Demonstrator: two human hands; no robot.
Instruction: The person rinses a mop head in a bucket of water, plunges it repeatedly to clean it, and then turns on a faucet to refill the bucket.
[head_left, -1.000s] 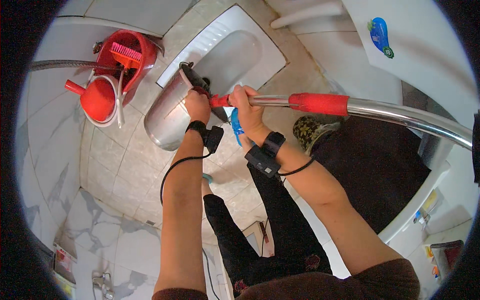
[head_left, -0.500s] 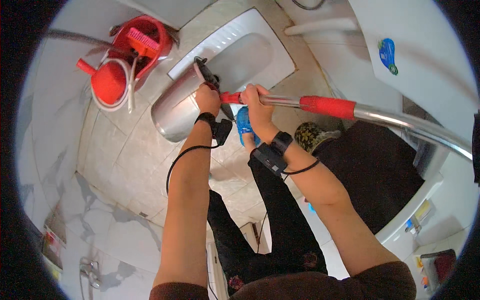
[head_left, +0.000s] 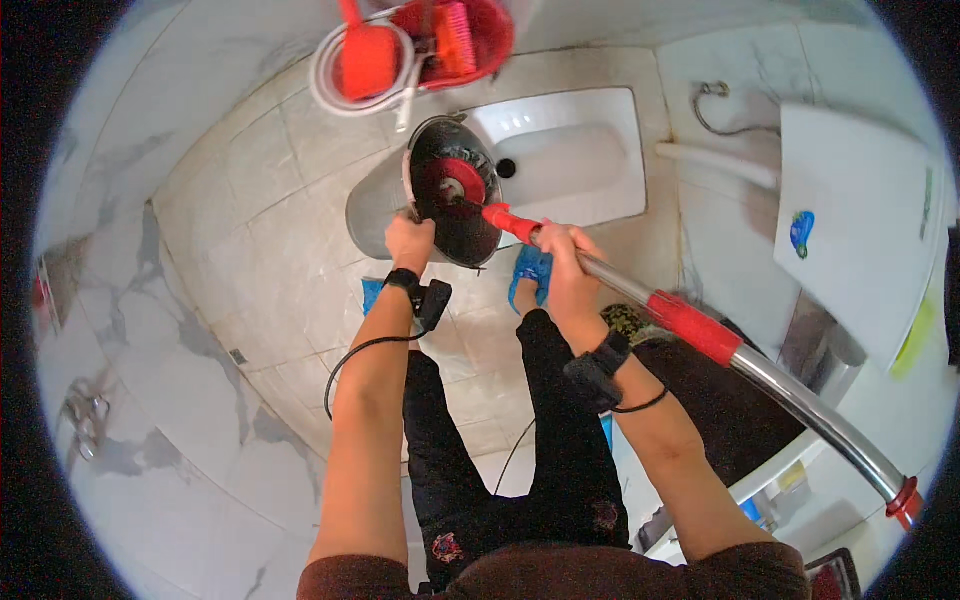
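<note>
A silver metal bucket [head_left: 372,208] stands tilted beside the white squat toilet [head_left: 625,198], its dark mouth facing up and to the right. My left hand [head_left: 410,240] is closed on the near edge of its rim. My right hand [head_left: 572,278] wraps round the pole of a mop [head_left: 620,283], just above its red lower joint. That joint leads into the bucket's mouth. Inside lies a red round piece [head_left: 462,180] with a pale centre; I cannot tell whether it belongs to the mop or the bucket.
Beyond the bucket, a red tub [head_left: 490,50] holds a pink-bristled brush, next to a white basin [head_left: 325,75] with a red dipper [head_left: 368,62]. A white pipe [head_left: 715,163] runs along the right wall. Dark cloth [head_left: 720,400] lies at my right. My feet wear blue covers [head_left: 531,272].
The bucket's mouth has turned toward me, showing its inside. The pole now slants more steeply down to the right. My view has shifted too; both hands keep their grips.
</note>
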